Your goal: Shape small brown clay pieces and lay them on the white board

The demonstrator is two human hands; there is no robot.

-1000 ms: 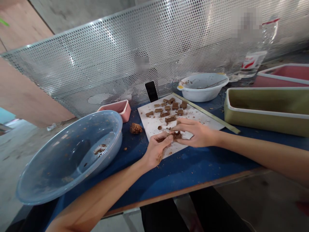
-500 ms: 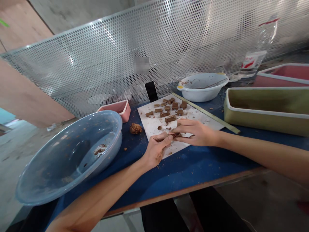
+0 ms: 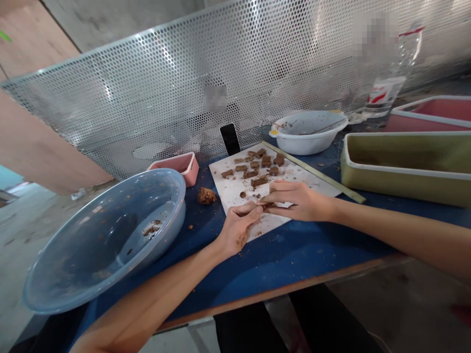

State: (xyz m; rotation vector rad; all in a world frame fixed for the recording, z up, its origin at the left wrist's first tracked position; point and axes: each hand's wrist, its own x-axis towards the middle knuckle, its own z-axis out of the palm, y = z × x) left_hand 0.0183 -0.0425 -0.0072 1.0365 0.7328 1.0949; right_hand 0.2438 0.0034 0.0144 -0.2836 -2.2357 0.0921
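One brown clay-like lump (image 3: 270,205) is gripped in the fingers of the left hand (image 3: 238,228) and right hand (image 3: 299,201); likely light, soft, crumbly, best held along its sides.

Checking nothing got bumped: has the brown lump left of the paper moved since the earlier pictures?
No. The brown lump lies in the same spot on the blue table, just left of the white paper.

Rough, matt, clay-like pieces (image 3: 259,181) dot a smooth white sheet (image 3: 230,190). Glossy translucent plastic forms the blue basin (image 3: 84,230), shiny perforated metal the panel (image 3: 147,98) behind.
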